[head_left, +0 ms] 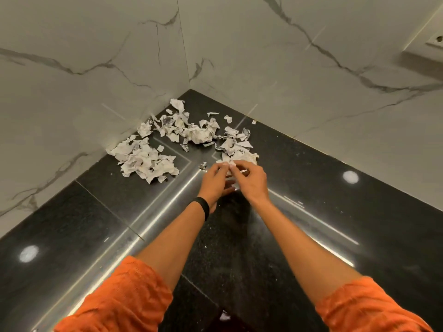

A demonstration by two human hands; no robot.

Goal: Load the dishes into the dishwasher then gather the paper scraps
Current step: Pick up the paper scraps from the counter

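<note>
Torn white paper scraps (146, 159) lie scattered on the glossy black countertop (311, 178), in the corner where two marble walls meet. One heap sits at the left by the wall, another cluster (201, 134) runs across the middle, and a third pile (239, 149) lies just beyond my fingers. My left hand (215, 180), with a black band on the wrist, and my right hand (249, 180) meet at the near edge of that third pile. Their fingertips pinch small white scraps between them. No dishes or dishwasher are in view.
Marble-patterned walls (96, 68) close off the counter at the back left and back right. A white socket plate (434, 41) sits on the right wall at the top corner. Bright ceiling-light reflections show on the counter. A small white scrap (224, 316) lies near the bottom edge.
</note>
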